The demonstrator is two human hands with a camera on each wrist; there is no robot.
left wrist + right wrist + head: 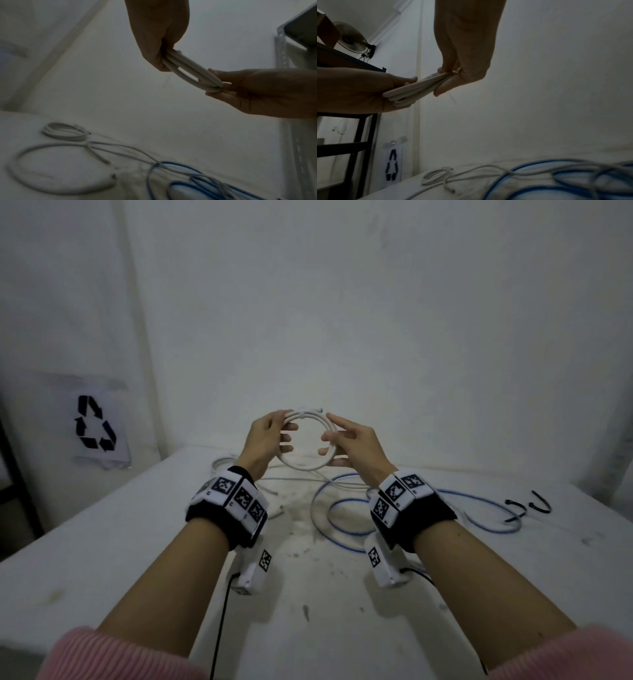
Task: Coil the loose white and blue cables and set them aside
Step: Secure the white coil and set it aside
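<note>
Hands holding white cable coil [303, 440] up in air above far middle of worktop [102, 542]. Left hand [265, 438] gripping coil's left side, fingers curling through ring. Right hand [354, 445] pinching right side, index finger lying along top. Blue cable [342, 529] sprawling in loose loops toward worktop's right side. Small coiled white cable [66, 132] sitting near far edge, another loose white cable [56, 167] trailing just beside it.

pink ribbed sleeves [102, 655], black wristbands [222, 522] (checkered marker tags)
</note>
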